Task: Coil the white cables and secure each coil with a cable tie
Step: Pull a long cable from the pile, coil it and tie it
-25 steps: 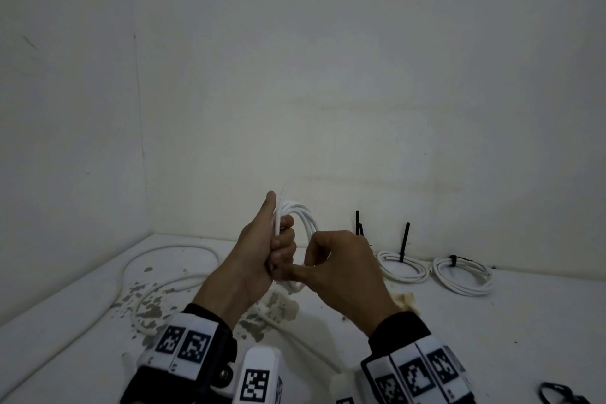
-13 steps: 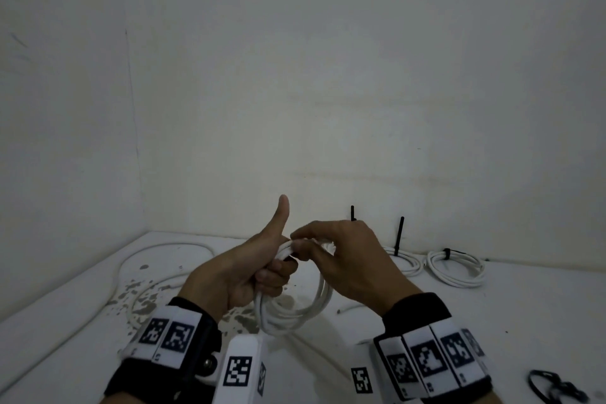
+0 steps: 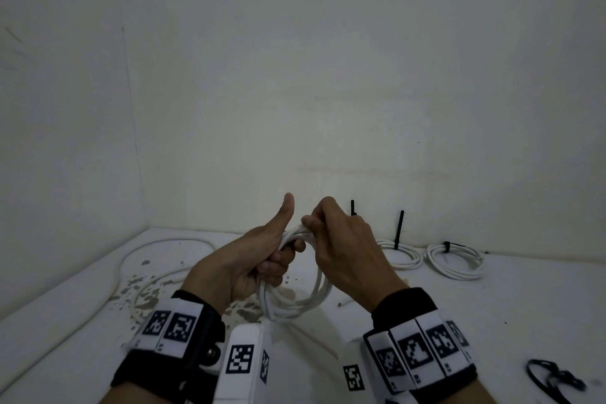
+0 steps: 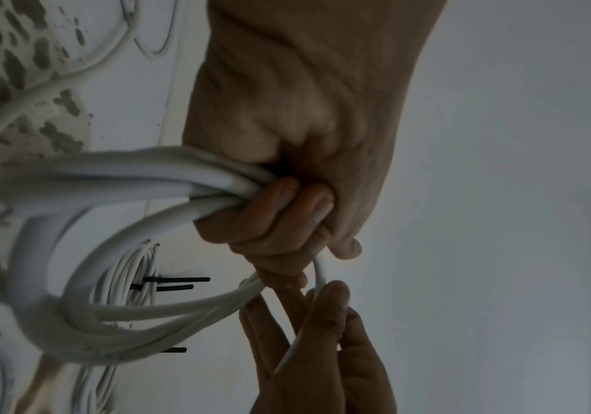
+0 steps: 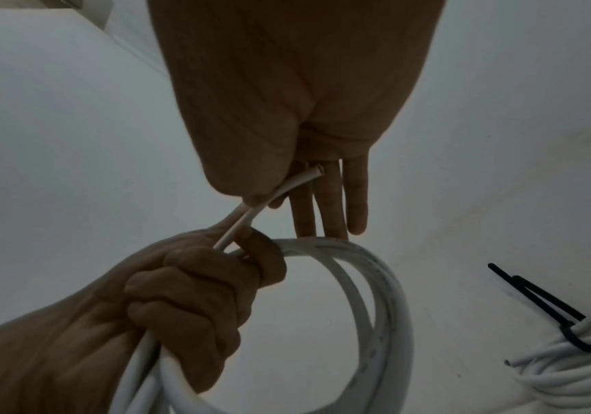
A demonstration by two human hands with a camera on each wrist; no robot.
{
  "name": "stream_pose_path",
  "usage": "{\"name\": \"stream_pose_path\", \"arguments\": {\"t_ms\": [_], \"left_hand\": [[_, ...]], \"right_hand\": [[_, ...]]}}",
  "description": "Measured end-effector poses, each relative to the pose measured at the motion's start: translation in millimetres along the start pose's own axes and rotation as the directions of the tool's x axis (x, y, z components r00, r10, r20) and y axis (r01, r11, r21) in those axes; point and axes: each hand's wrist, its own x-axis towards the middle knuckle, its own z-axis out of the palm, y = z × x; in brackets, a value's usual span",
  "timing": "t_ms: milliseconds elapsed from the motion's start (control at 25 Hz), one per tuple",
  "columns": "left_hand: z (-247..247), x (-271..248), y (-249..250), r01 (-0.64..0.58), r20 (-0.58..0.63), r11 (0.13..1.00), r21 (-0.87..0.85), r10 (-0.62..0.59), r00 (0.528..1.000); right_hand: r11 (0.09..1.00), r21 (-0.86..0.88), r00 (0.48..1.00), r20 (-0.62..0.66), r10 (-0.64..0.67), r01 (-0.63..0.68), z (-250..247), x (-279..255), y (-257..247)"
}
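Note:
A white cable coil (image 3: 296, 300) hangs in the air above the white table. My left hand (image 3: 262, 256) grips its top bundle in a fist, thumb pointing up; in the left wrist view the cable coil (image 4: 116, 179) runs into that fist. My right hand (image 3: 337, 239) pinches the cable's loose end (image 5: 297, 182) between thumb and forefinger, right beside the left fist, while its other fingers (image 5: 336, 207) stay straight. Two tied coils (image 3: 455, 261) with black cable ties (image 3: 399, 228) lie at the back right.
A loose white cable (image 3: 157, 249) curves over the stained left part of the table (image 3: 492, 321). Spare black cable ties (image 3: 554, 379) lie at the front right. A short cable stub (image 3: 344, 302) lies by my right wrist. White walls close the back and left.
The coil has dropped from upright between my hands to hanging below the left fist. My left thumb has lifted, and my right hand has come over the top to pinch the cable end.

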Motion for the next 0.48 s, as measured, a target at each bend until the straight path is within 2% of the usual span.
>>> {"name": "stream_pose_path", "arguments": {"t_ms": [240, 360, 400, 480], "left_hand": [[1.5, -2.1, 2.7, 0.027, 0.058, 0.998, -0.061, -0.023, 0.998], [2.7, -4.5, 5.1, 0.039, 0.026, 0.999, 0.008, -0.039, 0.999], [1.9, -5.6, 4.5, 0.036, 0.014, 0.999, 0.04, -0.036, 0.999], [-0.5, -6.5, 2.5, 0.017, 0.01, 0.997, 0.069, -0.017, 1.0]], "right_hand": [[0.993, 0.061, 0.994, -0.044, 0.102, -0.099, 4.2, -2.9, -1.9], [0.967, 0.167, 0.972, -0.098, 0.212, -0.194, 9.9, -2.9, -0.1], [0.957, 0.2, 0.971, -0.067, 0.228, -0.211, 8.2, -2.4, 1.1], [0.907, 0.322, 0.962, 0.098, 0.255, -0.273, -0.8, -0.1, 2.8]]}}
